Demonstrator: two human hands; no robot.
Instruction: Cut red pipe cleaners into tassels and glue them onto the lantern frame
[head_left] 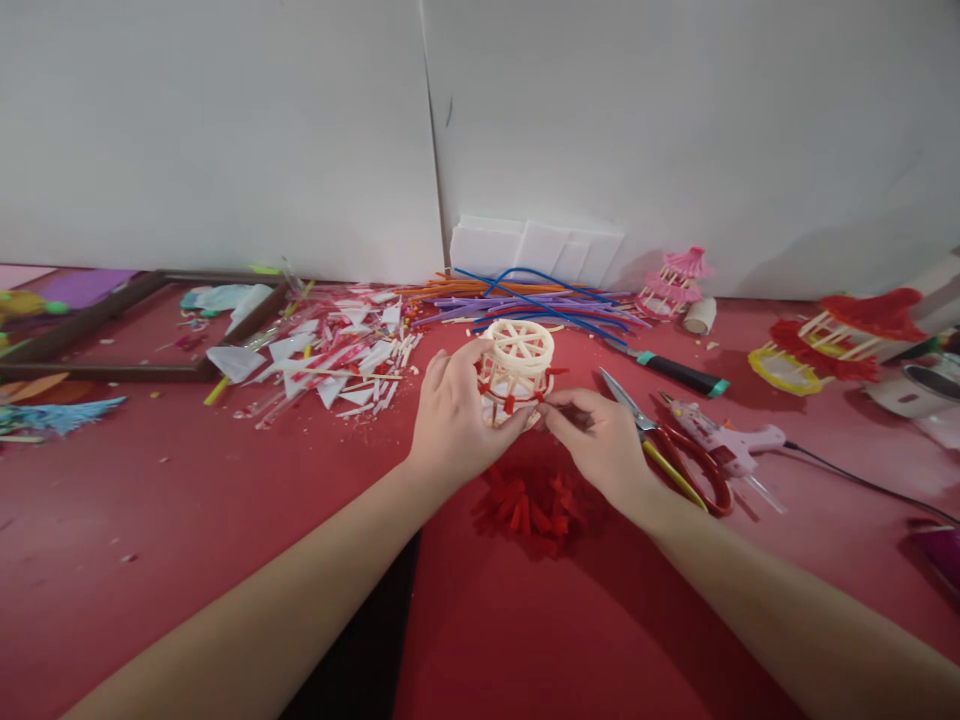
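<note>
Near the middle, my left hand (pixel 459 415) is wrapped round the left side of a small cream-coloured round frame (pixel 523 345) with a spoked wheel on top and red pieces around its lower part. My right hand (pixel 596 440) is closed at the frame's lower right, its thumb and finger pinched by the red pieces; what lies between the fingertips is too small to make out. Below the hands, a pile of red strips (pixel 534 510) rests on the red table (pixel 480 620).
Scissors (pixel 679 455), a pink glue gun (pixel 724 435) and a dark-handled tool (pixel 682 375) lie on the right, with a red and yellow model (pixel 832 340) beyond. Coloured sticks (pixel 525 305) lie behind the frame. White scraps (pixel 330 350) and a brown frame (pixel 105 373) are left.
</note>
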